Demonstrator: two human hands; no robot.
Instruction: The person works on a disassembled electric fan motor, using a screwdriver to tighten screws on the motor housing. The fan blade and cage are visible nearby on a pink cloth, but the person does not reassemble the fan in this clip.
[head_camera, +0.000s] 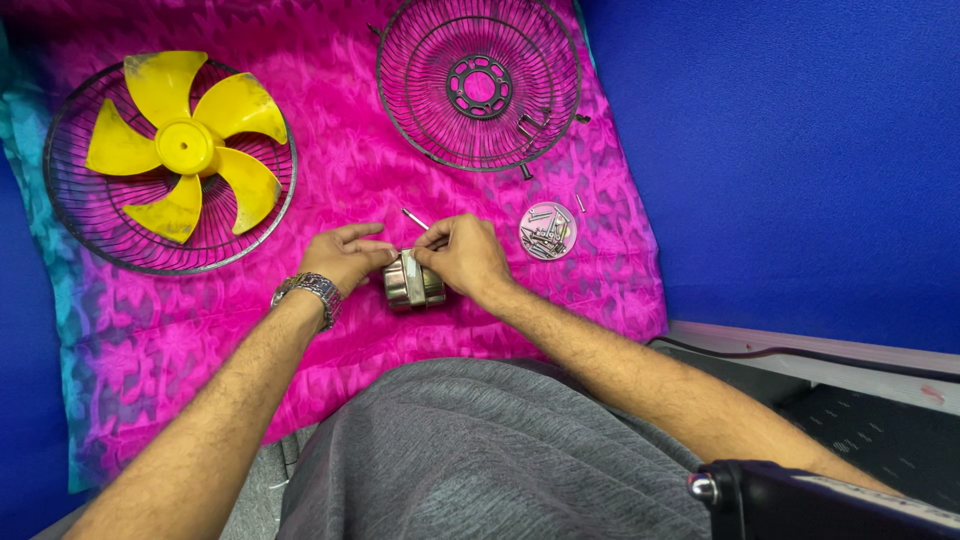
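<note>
A small metal fan motor lies on the pink cloth in the middle. My left hand, with a metal watch on the wrist, touches the motor's left top with its fingertips. My right hand pinches at the motor's top from the right; its shaft sticks out beyond the fingers. Both hands are closed on the motor.
A yellow fan blade rests in a wire guard at the left. A second wire guard lies at the top. A small round lid with screws sits right of my hands. Blue surface surrounds the cloth.
</note>
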